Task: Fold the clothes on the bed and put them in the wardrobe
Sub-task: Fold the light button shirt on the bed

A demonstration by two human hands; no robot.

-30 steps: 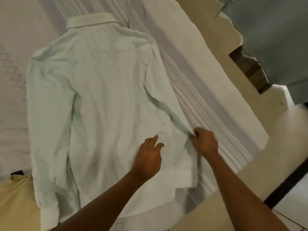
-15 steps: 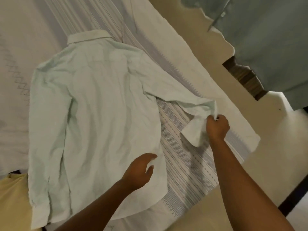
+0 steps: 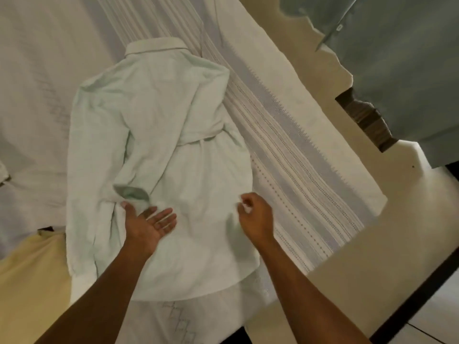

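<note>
A pale green long-sleeved shirt (image 3: 159, 135) lies back up on the bed, collar (image 3: 155, 45) at the far end. Its right sleeve is folded diagonally across the back, and the cuff (image 3: 133, 193) lies near the lower left. My left hand (image 3: 149, 223) is palm up with straight fingers, its thumb touching that cuff. My right hand (image 3: 257, 216) has curled fingers and pinches a bit of the shirt's fabric near its right side edge. The left sleeve (image 3: 82, 170) lies straight along the shirt's left side.
The shirt rests on a white bedspread with a striped band (image 3: 285, 150). A yellow garment (image 3: 27, 281) lies at the lower left. A grey-blue garment (image 3: 402, 60) hangs at the upper right, above a dark wooden piece (image 3: 365, 120). The bed's edge and tiled floor (image 3: 432, 324) are at the lower right.
My right hand carried the right sleeve from the bedspread across the shirt's back and let it go, then came to the shirt's right edge. My left hand turned palm up beside the cuff.
</note>
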